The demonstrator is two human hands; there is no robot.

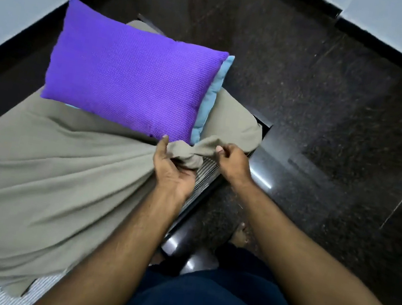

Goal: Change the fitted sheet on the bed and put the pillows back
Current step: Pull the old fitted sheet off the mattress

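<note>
Fingers of left hand and right hand curled on knot in sheet, at mattress edge. Sheet bunched, loose over bed. Purple pillow atop blue pillow, just beyond knot. Dark floor right.

1. The light-blue fabric pillow lies mostly hidden under the purple textured pillow.
2. The grey-beige fitted sheet runs off the left edge.
3. The striped mattress shows only in slivers.
</note>
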